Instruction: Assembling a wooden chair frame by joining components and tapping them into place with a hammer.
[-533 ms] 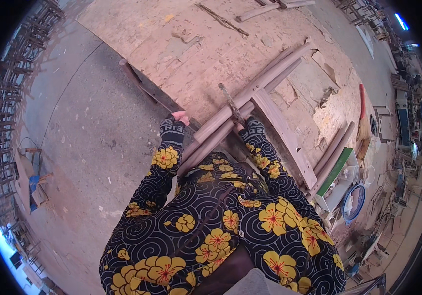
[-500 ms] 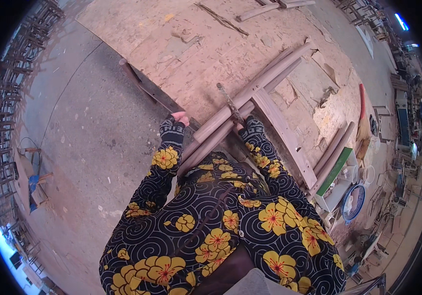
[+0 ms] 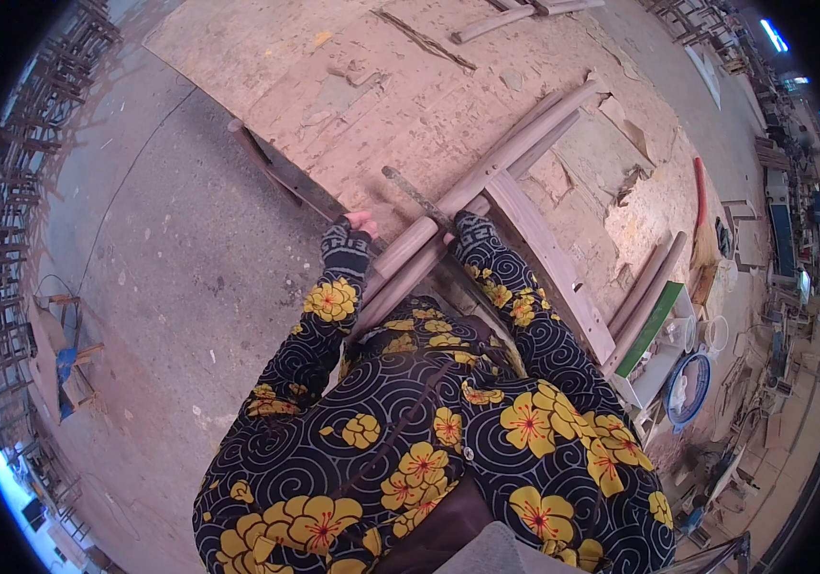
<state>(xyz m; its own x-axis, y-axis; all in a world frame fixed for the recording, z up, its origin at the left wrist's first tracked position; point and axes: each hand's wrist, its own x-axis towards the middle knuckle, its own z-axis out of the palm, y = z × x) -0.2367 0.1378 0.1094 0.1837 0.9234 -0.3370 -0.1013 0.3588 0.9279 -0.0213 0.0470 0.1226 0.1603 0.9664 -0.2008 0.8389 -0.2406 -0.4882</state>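
A pale brown wooden frame of rounded bars (image 3: 524, 143) lies across the worktable's near edge, its near ends reaching toward my body. My right hand (image 3: 472, 228), in a dark patterned cuff, is closed on a narrow, mottled stick-like tool (image 3: 412, 194). The tool slants across the frame's bars, far end pointing up and left; its exact kind is unclear. Left of the bars' ends, my left hand (image 3: 360, 226) has its fingers curled at the table edge. What it holds, if anything, is hidden. A flat, wide wooden rail (image 3: 553, 268) runs from the frame past my right forearm.
The worn board-topped table (image 3: 333, 96) carries a thin dark strip (image 3: 424, 38) and more wooden parts (image 3: 501, 21) at its far side. To the right are a red-handled brush (image 3: 703, 220), a green-edged box (image 3: 651, 330) and a blue-rimmed basin (image 3: 687, 390). Stacked chair frames (image 3: 56, 105) line the left.
The tool's far end has swung left and lies flatter across the bars. My right hand has moved slightly up, and my left hand slightly right toward the bars.
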